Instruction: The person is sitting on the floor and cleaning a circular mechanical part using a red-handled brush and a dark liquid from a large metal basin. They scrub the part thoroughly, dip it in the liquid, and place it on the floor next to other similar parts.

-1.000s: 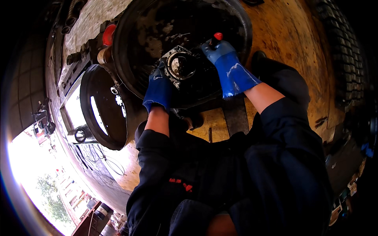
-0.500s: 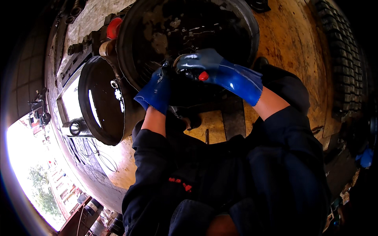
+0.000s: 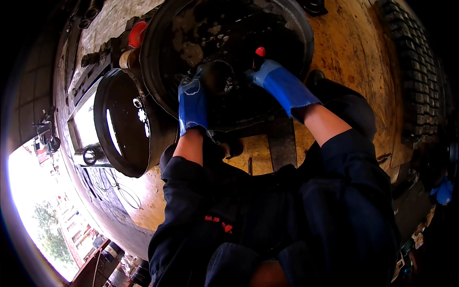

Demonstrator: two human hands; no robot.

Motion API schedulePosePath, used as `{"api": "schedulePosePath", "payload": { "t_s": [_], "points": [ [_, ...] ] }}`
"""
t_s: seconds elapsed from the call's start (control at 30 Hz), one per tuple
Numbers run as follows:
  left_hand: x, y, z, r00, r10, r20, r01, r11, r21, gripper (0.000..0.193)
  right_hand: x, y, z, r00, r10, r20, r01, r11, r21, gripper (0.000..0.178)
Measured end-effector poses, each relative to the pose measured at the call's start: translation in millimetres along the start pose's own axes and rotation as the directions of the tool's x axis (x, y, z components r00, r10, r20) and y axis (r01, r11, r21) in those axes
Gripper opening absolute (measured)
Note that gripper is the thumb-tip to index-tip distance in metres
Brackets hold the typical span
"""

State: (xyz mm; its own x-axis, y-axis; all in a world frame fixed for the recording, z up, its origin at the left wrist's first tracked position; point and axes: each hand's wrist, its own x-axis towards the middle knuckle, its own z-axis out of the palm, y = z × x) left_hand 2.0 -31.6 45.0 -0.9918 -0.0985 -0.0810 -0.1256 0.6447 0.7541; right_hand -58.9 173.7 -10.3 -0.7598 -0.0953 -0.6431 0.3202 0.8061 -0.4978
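Note:
Both my hands wear wet blue rubber gloves and work over a large dark round basin of black, dirty liquid. My left hand grips the left edge of a dark, round, hollow-looking metal part, wet and shiny along its right side. My right hand is closed around a dark-handled tool with a red end, which points away from me. The tool's working end is hidden in the dark, so its kind cannot be told. A gap separates the right glove from the round part.
A second round vessel with dark liquid and small shiny parts stands at the left. A red funnel-like object lies behind it. A chunky-treaded tyre stands at the right. A thin cable lies on the floor at the lower left.
My right hand has moved away from the left hand, and the tool's red end has swung from near me to far. The round part has come into clear view beside my left hand.

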Motion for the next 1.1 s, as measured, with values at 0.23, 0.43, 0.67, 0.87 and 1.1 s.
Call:
{"api": "schedulePosePath", "payload": {
  "t_s": [0.23, 0.43, 0.67, 0.87, 1.1],
  "points": [
    [2, -37, -2, 0.962, 0.264, 0.075, -0.274, 0.913, 0.301, 0.029, -9, -5, -16, 0.998, -0.032, 0.06, -0.002, 0.868, 0.497, 0.052],
    [4, -39, 1, 0.932, 0.321, 0.17, -0.363, 0.805, 0.469, 0.032, 7, -3, 15, 0.983, -0.068, 0.171, -0.062, 0.753, 0.655, 0.05],
    [2, -28, -1, 0.989, 0.129, 0.071, -0.135, 0.986, 0.093, 0.031, -15, -13, 4, 0.946, -0.279, -0.164, 0.258, 0.956, -0.141, 0.042],
    [5, -37, -2, 0.92, 0.386, 0.066, -0.38, 0.84, 0.388, 0.031, -8, 2, -4, 0.972, -0.082, -0.221, 0.042, 0.983, -0.18, 0.033],
    [1, -36, -7, 0.911, 0.37, 0.185, -0.39, 0.621, 0.68, 0.031, -3, -7, 8, 0.503, -0.846, -0.178, 0.83, 0.53, -0.174, 0.035]
  ]
}}
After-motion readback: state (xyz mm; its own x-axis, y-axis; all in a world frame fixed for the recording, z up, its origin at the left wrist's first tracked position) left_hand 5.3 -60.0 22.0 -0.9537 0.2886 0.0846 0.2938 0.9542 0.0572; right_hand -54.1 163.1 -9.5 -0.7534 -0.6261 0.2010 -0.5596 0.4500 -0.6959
